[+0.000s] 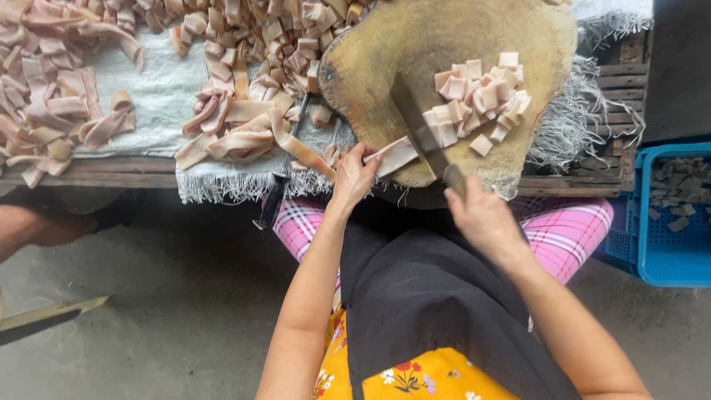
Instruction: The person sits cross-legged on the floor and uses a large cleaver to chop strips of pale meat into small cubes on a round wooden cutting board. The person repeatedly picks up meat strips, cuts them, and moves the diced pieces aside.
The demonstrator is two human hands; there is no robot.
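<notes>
Pinning a pale strip (394, 155) against the near edge of the round wooden block (415, 44), the left hand (354, 178) grips it; the right hand (481, 216) clenches a cleaver (422, 133) cutting it, cut squares (481, 100) heaped just right.

The round chopping block (415, 44) is showing a yellow-brown wood colour with darker stains near its edge. The cut squares (480, 96) on it are looking pale pink and cream. The long strips (244, 137) beside it are showing the same pale pink, with a beige tone. The woven sack cloth (159, 89) under them is appearing white with a frayed white fringe. The cleaver (418, 122) is showing a dark grey blade. The trousers (566, 226) are showing a pink and white check pattern. The apron (422, 289) is looking black, and the shirt (437, 378) is yellow with small red and white flowers. The crate (670, 267) is bright blue.
</notes>
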